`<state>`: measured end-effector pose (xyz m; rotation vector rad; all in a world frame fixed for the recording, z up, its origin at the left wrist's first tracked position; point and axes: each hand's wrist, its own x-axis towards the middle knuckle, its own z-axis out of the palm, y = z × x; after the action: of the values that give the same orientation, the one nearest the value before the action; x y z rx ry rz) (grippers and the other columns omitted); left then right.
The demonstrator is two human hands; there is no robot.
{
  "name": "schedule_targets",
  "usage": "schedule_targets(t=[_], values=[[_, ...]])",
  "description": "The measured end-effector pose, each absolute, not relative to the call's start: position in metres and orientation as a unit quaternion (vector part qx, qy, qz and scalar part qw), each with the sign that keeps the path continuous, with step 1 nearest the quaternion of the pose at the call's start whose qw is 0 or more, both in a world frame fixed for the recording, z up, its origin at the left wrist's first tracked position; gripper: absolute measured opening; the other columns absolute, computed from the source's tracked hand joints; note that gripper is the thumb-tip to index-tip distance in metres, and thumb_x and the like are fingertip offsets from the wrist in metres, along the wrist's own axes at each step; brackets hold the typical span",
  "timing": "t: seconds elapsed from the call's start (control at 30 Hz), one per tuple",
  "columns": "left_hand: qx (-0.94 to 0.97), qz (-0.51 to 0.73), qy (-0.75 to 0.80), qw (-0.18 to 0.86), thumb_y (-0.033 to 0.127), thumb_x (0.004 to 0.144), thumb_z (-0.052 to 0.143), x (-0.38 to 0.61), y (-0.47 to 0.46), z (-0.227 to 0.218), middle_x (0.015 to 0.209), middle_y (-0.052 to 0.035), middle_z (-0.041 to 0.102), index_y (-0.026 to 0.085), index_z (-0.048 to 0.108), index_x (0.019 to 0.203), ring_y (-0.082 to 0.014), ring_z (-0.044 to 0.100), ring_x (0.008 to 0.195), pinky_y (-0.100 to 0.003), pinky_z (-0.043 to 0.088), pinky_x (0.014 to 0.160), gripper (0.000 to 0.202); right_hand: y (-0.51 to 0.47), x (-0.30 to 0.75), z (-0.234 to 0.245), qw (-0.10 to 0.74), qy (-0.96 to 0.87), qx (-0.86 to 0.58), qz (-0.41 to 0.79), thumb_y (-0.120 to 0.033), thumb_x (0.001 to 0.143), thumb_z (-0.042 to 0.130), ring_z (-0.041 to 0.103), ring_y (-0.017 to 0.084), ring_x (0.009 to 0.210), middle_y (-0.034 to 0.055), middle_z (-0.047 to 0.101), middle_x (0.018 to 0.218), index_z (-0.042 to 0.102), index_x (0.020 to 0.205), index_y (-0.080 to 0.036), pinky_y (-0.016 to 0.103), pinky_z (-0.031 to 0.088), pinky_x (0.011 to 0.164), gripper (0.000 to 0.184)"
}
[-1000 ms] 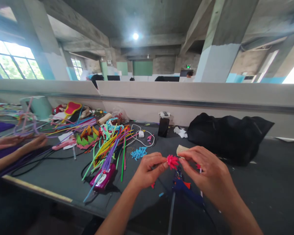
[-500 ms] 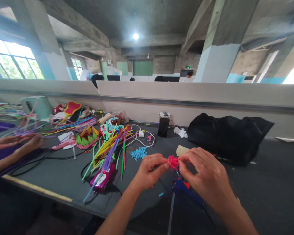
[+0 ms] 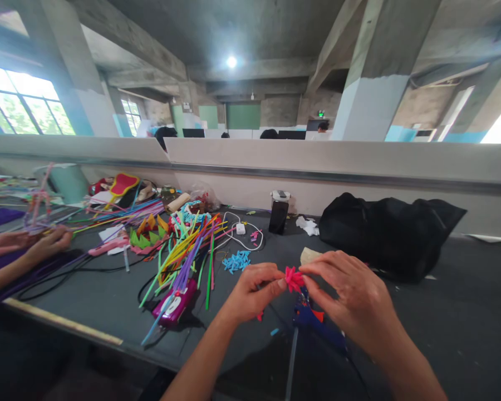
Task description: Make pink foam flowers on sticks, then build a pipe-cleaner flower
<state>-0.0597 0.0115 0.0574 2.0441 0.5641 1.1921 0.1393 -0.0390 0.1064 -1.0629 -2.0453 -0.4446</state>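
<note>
Pinching a pink flower [image 3: 293, 280] at its left edge, the left hand [image 3: 259, 291] has its thumb and index finger closed on it above the dark surface [image 3: 455, 328]. The right hand [image 3: 347, 292] holds its fingers narrow at the flower's other edge; whether they grip it, I cannot tell. Taking the flower as the clock's centre, a blue glue gun [image 3: 321, 328] lies at 5 o'clock, partly behind the right hand, and a small blue piece [image 3: 274, 332] at 7. Out at 9 o'clock sits a magenta box [image 3: 173, 307], coloured stems [image 3: 186, 273] lying across it, its inside hidden. Toward 9:30, blue pieces [image 3: 236, 262] are heaped loose on the surface. A slumped black bag [image 3: 388, 239] fills 2 o'clock, its contents out of sight. Farther back, a phone [image 3: 278, 217] stands tilted between 11 and 12. Near 10 o'clock rests a crumpled clear plastic bag [image 3: 205, 195], its contents unclear. Far off toward 9:30, beyond a co-worker's hands [image 3: 45, 248], stands a teal bin [image 3: 72, 184]; the view does not reach inside.
</note>
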Motion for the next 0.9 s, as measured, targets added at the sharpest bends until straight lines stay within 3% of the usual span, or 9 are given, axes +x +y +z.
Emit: schedule_targets(t=[0.23, 0.67, 0.9], values=[[0.789, 0.459, 0.214, 0.349, 0.035, 0.092, 0.056, -0.0593, 0.0107, 0.0584, 0.061, 0.0013, 0.046, 0.014, 0.067, 0.074, -0.0098, 0.042, 0.058, -0.024, 0.029, 0.056, 0.03, -0.0399, 0.1354, 0.1076, 0.388, -0.808, -0.41, -0.169, -0.017, 0.089, 0.055, 0.059, 0.018, 0.076, 0.0006, 0.065, 0.075, 0.066, 0.079, -0.022, 0.032, 0.041, 0.077, 0.016], [0.778, 0.465, 0.207, 0.369, 0.036, 0.092, 0.057, -0.0593, 0.0098, 0.0583, 0.063, -0.0006, 0.05, 0.014, 0.069, 0.075, -0.0112, 0.046, 0.061, -0.025, 0.033, 0.058, 0.031, -0.0403, 0.1329, 0.1054, 0.409, -0.803, -0.407, -0.152, -0.012, 0.085, 0.054, 0.056, 0.016, 0.07, 0.0011, 0.062, 0.07, 0.064, 0.074, -0.021, 0.031, 0.043, 0.07, 0.017], [0.751, 0.526, 0.207, 0.341, 0.031, 0.089, 0.063, -0.0534, 0.0095, 0.0579, 0.079, -0.0043, 0.065, 0.016, 0.071, 0.098, -0.0138, 0.057, 0.072, -0.025, 0.042, 0.067, 0.019, -0.0412, 0.1343, 0.1042, 0.43, -0.777, -0.447, -0.107, -0.018, 0.087, 0.055, 0.057, 0.015, 0.067, -0.0001, 0.061, 0.069, 0.063, 0.074, -0.021, 0.027, 0.043, 0.064, 0.015]])
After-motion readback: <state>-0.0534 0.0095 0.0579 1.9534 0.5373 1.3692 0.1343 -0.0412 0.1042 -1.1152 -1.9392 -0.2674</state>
